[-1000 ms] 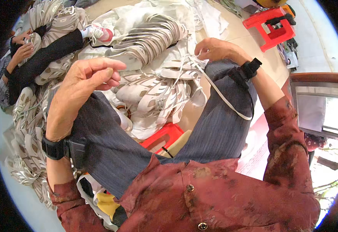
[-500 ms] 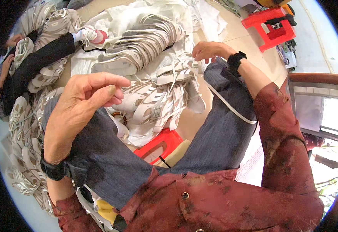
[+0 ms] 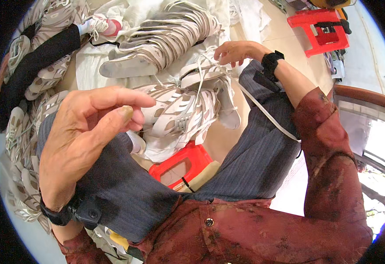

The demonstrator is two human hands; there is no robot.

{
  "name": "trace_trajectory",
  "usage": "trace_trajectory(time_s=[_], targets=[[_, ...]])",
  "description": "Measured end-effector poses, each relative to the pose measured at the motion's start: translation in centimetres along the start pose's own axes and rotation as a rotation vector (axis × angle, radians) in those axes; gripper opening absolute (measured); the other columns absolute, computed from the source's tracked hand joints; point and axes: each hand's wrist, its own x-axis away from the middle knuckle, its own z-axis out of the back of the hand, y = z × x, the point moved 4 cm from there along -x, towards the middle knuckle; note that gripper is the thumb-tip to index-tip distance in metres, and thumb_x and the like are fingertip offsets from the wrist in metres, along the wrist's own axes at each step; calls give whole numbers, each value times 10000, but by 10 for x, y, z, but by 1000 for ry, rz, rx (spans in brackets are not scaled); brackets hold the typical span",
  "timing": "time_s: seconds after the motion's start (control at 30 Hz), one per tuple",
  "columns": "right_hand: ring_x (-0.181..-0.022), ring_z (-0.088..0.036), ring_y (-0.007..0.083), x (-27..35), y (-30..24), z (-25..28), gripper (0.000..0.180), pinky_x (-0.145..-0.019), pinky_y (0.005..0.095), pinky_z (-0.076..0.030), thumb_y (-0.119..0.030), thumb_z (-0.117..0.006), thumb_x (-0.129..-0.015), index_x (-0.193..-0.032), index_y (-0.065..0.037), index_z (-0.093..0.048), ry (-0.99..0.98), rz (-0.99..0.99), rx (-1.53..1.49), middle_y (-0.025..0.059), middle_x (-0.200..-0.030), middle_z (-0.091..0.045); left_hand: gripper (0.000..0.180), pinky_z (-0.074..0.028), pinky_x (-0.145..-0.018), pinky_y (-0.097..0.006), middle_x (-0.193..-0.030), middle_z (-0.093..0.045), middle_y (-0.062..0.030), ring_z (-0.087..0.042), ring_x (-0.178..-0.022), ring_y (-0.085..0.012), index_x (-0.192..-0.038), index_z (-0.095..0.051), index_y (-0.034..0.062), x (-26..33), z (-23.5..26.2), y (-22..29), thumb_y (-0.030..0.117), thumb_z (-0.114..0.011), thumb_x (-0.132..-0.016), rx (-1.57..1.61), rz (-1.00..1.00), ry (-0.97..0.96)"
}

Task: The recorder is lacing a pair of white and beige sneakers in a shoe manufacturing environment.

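My left hand (image 3: 93, 127) hovers over my left thigh, its fingers loosely bent and the thumb a little apart from the forefinger; nothing shows in it. Out past my right knee, my right hand (image 3: 235, 53) is closed, fingers curled down on a white shoelace (image 3: 269, 118) that trails over my right leg. Just left of these fingertips lies a loosely laced beige-and-white shoe upper (image 3: 201, 74), with more lace looped on it. Below it, several similar uppers (image 3: 170, 114) lie heaped between my knees. What the curled right fingers cover is partly hidden.
A long row of stacked shoe uppers (image 3: 170, 42) rests on white sheeting (image 3: 89, 66). More shoes (image 3: 23, 132) pile up along the left. Another person's dark-trousered leg (image 3: 38, 72) reaches in there. A red stool (image 3: 320, 33) stands at the far right; red plastic (image 3: 188, 160) shows between my thighs.
My left hand has come slightly nearer and looks larger. The right hand has shifted a little left and away, beside the upper. The view has tilted slightly.
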Motion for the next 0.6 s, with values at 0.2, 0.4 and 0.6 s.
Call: trace_trajectory(time_s=[0.2, 0.4, 0.6], targets=[[-783, -649, 200, 3, 1, 1, 410, -640, 349, -539, -337, -588, -899, -1233, -98, -579, 1, 8, -15, 115, -1009, -662, 271, -458, -755, -200, -837, -625, -21, -586, -794, -76, -1060, -681, -38, 0, -2, 1, 160, -548, -933, 58, 15, 16], [-770, -652, 191, 2, 7, 6, 403, -619, 344, -537, -331, -599, -897, -1211, -78, -591, 83, 46, -55, 105, -978, -659, 276, -458, -761, -213, -848, -630, -29, -587, -804, -88, -1062, -683, -35, 5, -3, 4, 172, -549, -937, 20, 19, 7], [-807, -635, 197, -10, 0, 3, 402, -648, 337, -529, -296, -615, -874, -1219, -90, -594, 83, 17, -12, 107, -1143, -575, 291, -455, -761, -242, -846, -635, -57, -596, -802, -126, -1065, -681, -39, 3, -6, 6, 160, -568, -885, -68, -17, -69]])
